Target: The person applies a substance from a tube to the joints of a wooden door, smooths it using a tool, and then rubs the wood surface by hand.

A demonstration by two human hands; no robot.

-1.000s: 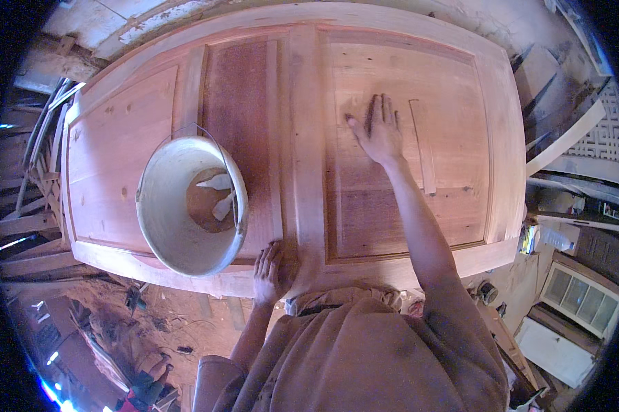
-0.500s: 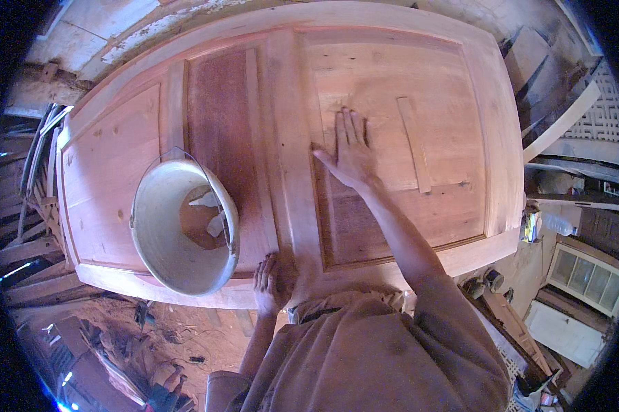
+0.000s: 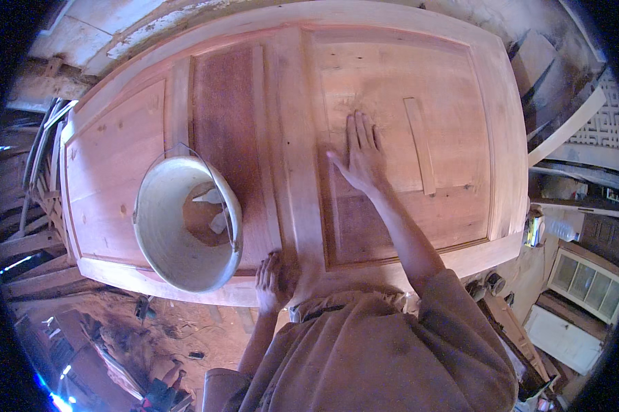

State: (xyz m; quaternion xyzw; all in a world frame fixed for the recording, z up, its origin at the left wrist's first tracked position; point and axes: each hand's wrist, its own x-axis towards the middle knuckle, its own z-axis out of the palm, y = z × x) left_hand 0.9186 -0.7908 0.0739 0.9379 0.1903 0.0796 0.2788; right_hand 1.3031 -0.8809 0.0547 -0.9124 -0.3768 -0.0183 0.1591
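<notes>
A large reddish wooden panelled door [image 3: 300, 158] lies flat in front of me. My right hand [image 3: 366, 161] is open on its right-hand panel, palm down, with the fingers stretched out and the thumb spread. Just right of that hand lies a thin wooden strip [image 3: 419, 145]. My left hand [image 3: 274, 285] is at the door's near edge, close to my body, with its fingers bent and together. Whatever that hand may hold is hidden. Left of it stands a pale bucket [image 3: 217, 271], its wire handle raised, with brown contents and a few whitish pieces inside.
Timber lengths [image 3: 35, 240] are stacked at the left. Reddish dust covers the ground [image 3: 213, 329] below the near edge. On the right are a curved pale board [image 3: 570, 123], a white-framed window sash [image 3: 588, 281] and a clear plastic bottle [image 3: 560, 228].
My right hand has shifted slightly right across the panel, still flat. The view has moved a little, and my left hand stays at the near edge.
</notes>
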